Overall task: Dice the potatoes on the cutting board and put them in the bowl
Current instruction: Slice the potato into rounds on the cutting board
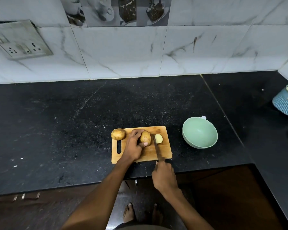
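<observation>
I see the left hand [133, 143] reaching in from 6 o'clock, fingers and thumb curled around a potato [145, 138] at the middle of the cutting board [150, 153]. The right hand [164, 175] sits off the board's near edge, wrapped around the handle of a knife [157, 149] whose blade runs toward 12 o'clock, between that potato and a cut piece [159, 138] lying just at its 3 o'clock. A second whole potato [118, 134] rests on the board's corner at 9 o'clock. The green bowl [199, 132] stands on the black tabletop [73, 122] at 3 o'clock of the board, apart from it. A blue basket [285, 105] sits far at 2 o'clock.
</observation>
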